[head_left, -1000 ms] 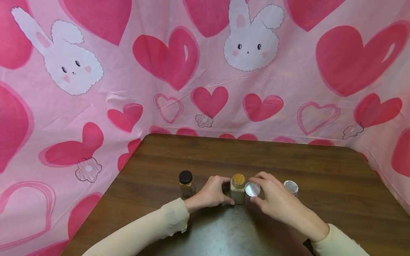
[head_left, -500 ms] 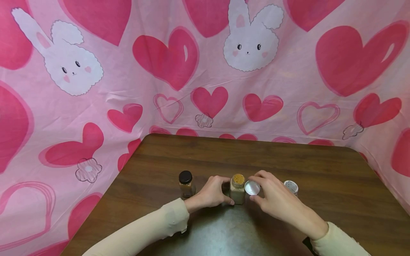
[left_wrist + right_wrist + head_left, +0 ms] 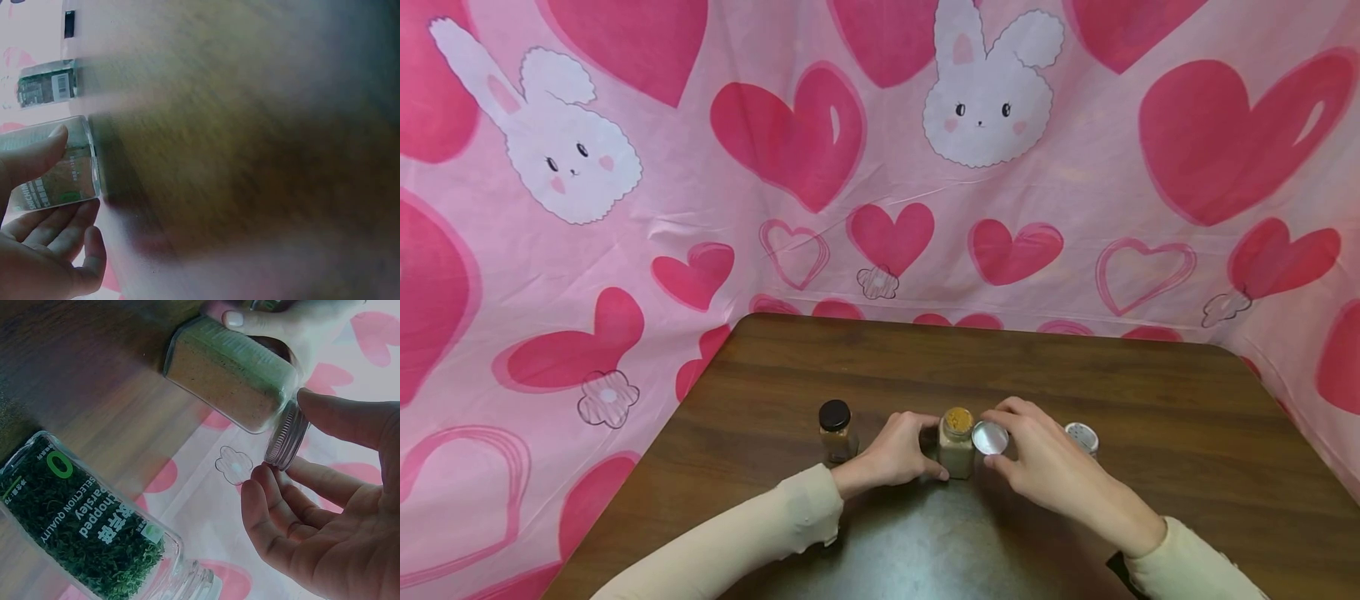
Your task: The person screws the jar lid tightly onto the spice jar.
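Note:
A square glass spice jar (image 3: pixel 957 457) filled with tan powder stands upright on the table, uncapped, ochre powder showing at its mouth. Thumb and fingers of my left hand (image 3: pixel 895 450) grip its left side; the left wrist view shows the thumb across the label of the jar (image 3: pixel 62 175). Just right of the jar's neck, my right hand (image 3: pixel 1047 460) pinches a silver screw lid (image 3: pixel 991 438) by its edge, its shiny round face towards the head camera. In the right wrist view the ridged lid (image 3: pixel 287 436) stands on edge, right at the jar's mouth.
Left of my left hand stands a jar with a black cap (image 3: pixel 835 417). Partly behind my right hand is a jar with a perforated top (image 3: pixel 1081 437). The right wrist view shows a chopped parsley jar (image 3: pixel 94 519) close by. Pink heart-print cloth (image 3: pixel 895 175) surrounds the brown table (image 3: pixel 880 350).
The lid in my right hand has risen very slightly and tilted a little in the head view. My left hand and the jar have stayed in place.

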### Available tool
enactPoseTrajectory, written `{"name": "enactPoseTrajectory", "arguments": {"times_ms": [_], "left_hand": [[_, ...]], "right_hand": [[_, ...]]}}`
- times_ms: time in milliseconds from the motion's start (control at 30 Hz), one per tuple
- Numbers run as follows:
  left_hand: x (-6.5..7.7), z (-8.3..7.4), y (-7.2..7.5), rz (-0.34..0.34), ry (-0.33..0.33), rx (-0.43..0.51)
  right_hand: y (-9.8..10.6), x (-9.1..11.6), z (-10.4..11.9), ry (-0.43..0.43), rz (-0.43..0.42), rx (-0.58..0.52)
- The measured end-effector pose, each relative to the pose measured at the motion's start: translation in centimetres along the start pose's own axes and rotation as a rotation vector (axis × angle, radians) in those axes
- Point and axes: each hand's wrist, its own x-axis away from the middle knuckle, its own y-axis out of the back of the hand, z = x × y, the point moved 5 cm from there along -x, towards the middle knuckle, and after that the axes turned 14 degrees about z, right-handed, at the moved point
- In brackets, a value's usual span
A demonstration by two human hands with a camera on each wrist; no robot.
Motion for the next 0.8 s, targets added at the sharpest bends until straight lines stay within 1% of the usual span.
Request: {"name": "enactPoseTrajectory", "arguments": {"times_ms": [333,500,800], "left_hand": [[0.02,0.08,-0.03,0.002,0.01,0.007],[0.04,0.13,-0.04,0.001,0.016,0.007],[0.02,0.07,0.01,0.001,0.012,0.008]], "right_hand": [[0.14,-0.2,-0.07,0.004,-0.001,0.004],[0.23,-0.22,-0.1,0.001,-0.015,0.002],[0.39,-0.18,0.0,-0.009,-0.023,0.007]]}}
